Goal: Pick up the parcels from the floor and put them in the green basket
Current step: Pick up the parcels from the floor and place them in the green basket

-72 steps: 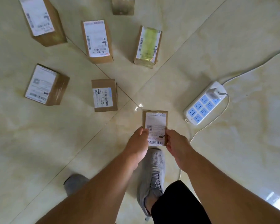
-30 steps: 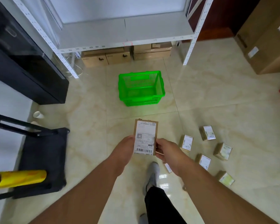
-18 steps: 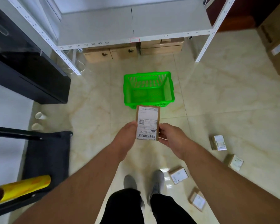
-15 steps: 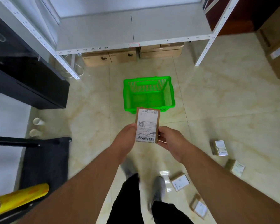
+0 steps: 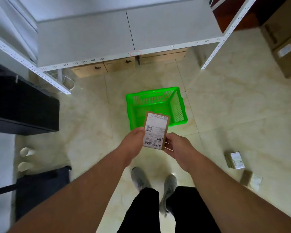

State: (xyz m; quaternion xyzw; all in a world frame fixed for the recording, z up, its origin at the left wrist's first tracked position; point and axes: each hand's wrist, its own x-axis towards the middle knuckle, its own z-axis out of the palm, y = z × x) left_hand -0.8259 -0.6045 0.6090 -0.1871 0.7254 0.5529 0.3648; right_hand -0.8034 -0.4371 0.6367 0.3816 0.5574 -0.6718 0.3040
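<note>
Black was the cabinet [image 5: 22,106] well to the left of the bright green slatted plastic basket [image 5: 155,105], and two white paper cups [image 5: 25,158] lay on the pale marbled tile floor [image 5: 94,125] left of and nearer than the basket. A white metal shelving rack [image 5: 124,36] stood beyond the basket, with flat brown cardboard boxes [image 5: 104,68] under its lowest shelf.

The left hand [image 5: 133,142] was curled onto the left edge of a small brown cardboard parcel with a white shipping label [image 5: 155,131], thumb on the label face. The parcel was held upright off the floor, just in front of the basket's near wall; its top edge overlapped that wall in the view. The right hand [image 5: 176,147] was closed on the parcel's lower right corner, fingers wrapped behind it.

Nothing could be seen lying in the visible part of the basket. Grey sneakers [image 5: 154,180] stood on the floor nearer than the basket. Well to the right of the basket and nearer, two more small brown labelled parcels [image 5: 233,160] lay on the tiles, and large brown cartons [image 5: 286,47] stood far right of it.
</note>
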